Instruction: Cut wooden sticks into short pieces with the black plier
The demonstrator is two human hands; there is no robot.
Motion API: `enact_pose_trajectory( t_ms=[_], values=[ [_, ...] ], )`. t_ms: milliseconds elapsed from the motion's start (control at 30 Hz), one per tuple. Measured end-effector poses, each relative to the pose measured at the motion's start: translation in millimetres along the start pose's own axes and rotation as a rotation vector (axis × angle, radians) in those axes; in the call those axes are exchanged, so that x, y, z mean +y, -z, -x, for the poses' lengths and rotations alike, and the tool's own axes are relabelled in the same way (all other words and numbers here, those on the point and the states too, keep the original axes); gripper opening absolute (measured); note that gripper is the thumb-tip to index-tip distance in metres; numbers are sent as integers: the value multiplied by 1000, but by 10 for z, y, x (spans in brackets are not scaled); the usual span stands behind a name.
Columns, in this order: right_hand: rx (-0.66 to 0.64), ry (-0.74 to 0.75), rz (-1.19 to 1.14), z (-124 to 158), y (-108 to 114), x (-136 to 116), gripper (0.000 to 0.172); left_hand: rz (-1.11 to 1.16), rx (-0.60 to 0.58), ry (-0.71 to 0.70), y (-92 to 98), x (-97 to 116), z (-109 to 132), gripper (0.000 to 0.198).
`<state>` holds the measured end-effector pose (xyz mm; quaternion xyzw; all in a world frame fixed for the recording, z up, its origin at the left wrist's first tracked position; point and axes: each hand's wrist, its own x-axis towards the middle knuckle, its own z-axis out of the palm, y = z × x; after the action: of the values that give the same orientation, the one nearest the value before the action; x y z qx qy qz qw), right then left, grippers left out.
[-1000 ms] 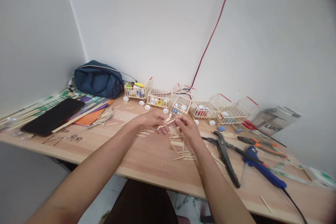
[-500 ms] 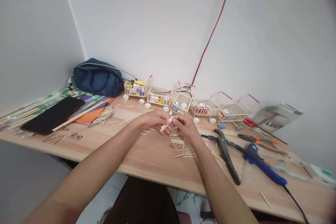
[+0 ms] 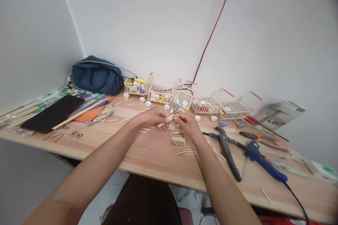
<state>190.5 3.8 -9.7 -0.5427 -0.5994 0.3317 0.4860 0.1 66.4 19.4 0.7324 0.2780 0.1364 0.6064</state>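
My left hand (image 3: 157, 117) and my right hand (image 3: 185, 123) meet over the middle of the table. Between their fingertips are a few short wooden sticks (image 3: 166, 121), pinched by both hands. Below them, more cut wooden sticks (image 3: 178, 139) lie in loose rows on the wood, partly behind my right forearm. Just beyond my hands stands a miniature shopping cart (image 3: 182, 101) made of sticks, with small white and blue pieces in it. Another little cart (image 3: 160, 94) on white round wheels is to its left.
Further carts (image 3: 235, 109) line the wall. On the right lie a black cutter tool (image 3: 228, 154), orange-handled pliers (image 3: 264, 140) and a blue glue gun (image 3: 266, 165) with its cable. A phone (image 3: 52, 112), an orange sheet (image 3: 88, 115) and a blue pouch (image 3: 97, 75) occupy the left.
The sticks in my fingers have tilted flatter, and my hands have shifted slightly. The view has moved a little; the things on the table stay in place.
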Motion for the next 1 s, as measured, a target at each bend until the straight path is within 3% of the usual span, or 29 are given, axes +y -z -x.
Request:
enact_pose_trajectory(
  t_ms=[133,233,300,400,600,800,900,1000],
  values=[
    [80,-6,-11,14,48,-34,34,-406,193,4,135,-1,60,31],
    [98,-35,-38,34,81,-61,34,-797,358,96,278,-28,106,23],
    [94,-59,-66,43,90,-74,34,-893,397,153,357,-53,129,13],
    [98,-79,-82,44,99,-80,35,-910,392,185,418,-87,150,2],
    [106,-54,-84,37,152,-65,37,-930,344,219,424,-114,171,14],
    [143,-49,-112,19,241,-23,37,-944,431,222,379,-37,182,9],
    [234,-48,-170,-5,311,-6,39,-922,571,62,201,4,101,15],
    [315,-38,-245,-26,365,1,37,-811,505,-153,-101,-8,-30,17]
  ],
)
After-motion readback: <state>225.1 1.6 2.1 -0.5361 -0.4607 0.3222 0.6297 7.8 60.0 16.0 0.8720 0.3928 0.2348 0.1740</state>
